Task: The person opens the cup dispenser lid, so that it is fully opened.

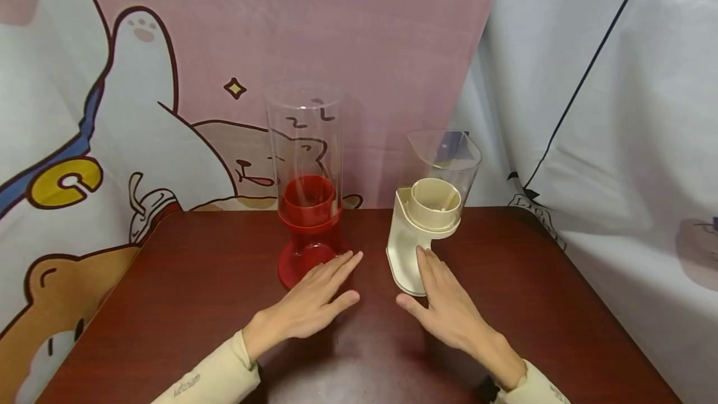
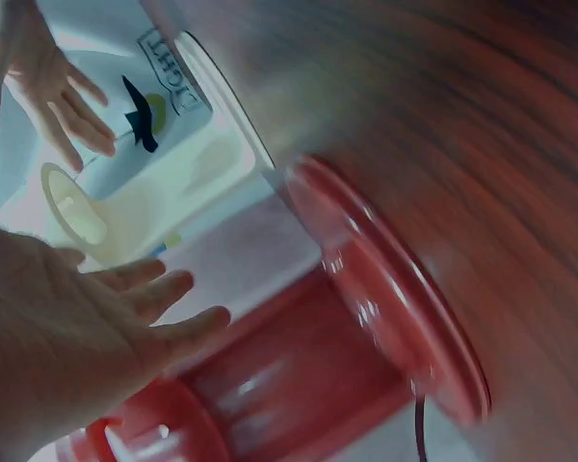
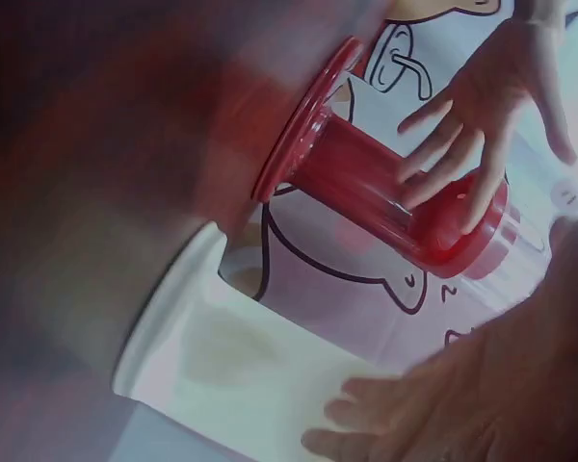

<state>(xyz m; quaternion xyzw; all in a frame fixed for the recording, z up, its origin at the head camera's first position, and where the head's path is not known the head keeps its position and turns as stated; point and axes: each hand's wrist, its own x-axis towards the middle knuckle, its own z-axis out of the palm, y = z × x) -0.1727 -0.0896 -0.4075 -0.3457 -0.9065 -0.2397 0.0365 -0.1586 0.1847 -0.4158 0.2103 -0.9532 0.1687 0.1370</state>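
red plastic stand with a round base [image 1: 310, 239] is seen left of centre in the head view, set upright on the dark reddish-brown tabletop [image 1: 196, 292]. its cup-like top is surrounded by a tall clear cylinder [image 1: 305, 142]. to the right, a cream plastic stand with an angled body [image 1: 409, 251] is placed, its ring-shaped top surrounded by a shorter clear container with a pouring lip [image 1: 470, 167]. the two stands are separated by bare tabletop. the left hand [image 1: 308, 312] is held out with fingers straight and thumb spread; nothing is gripped, and part of the red base is covered by its fingers. the right hand [image 1: 451, 317] is held likewise, straight-fingered and holding nothing, before the lower part of the cream stand. both forearms are covered by pale sleeves [image 1: 215, 371]. behind, a pink and white cloth printed with cartoon animals [image 1: 387, 48] is hung.

in the left wrist view, everything is shown tilted. the left hand's extended fingers are seen near the red column; whether it is touched cannot be told. the cream stand and the spread right hand are seen beyond.

in the right wrist view, the cream stand is partly covered by the right fingertips, contact being unclear. farther back, the red cup-like top is overlapped by the spread left fingers.
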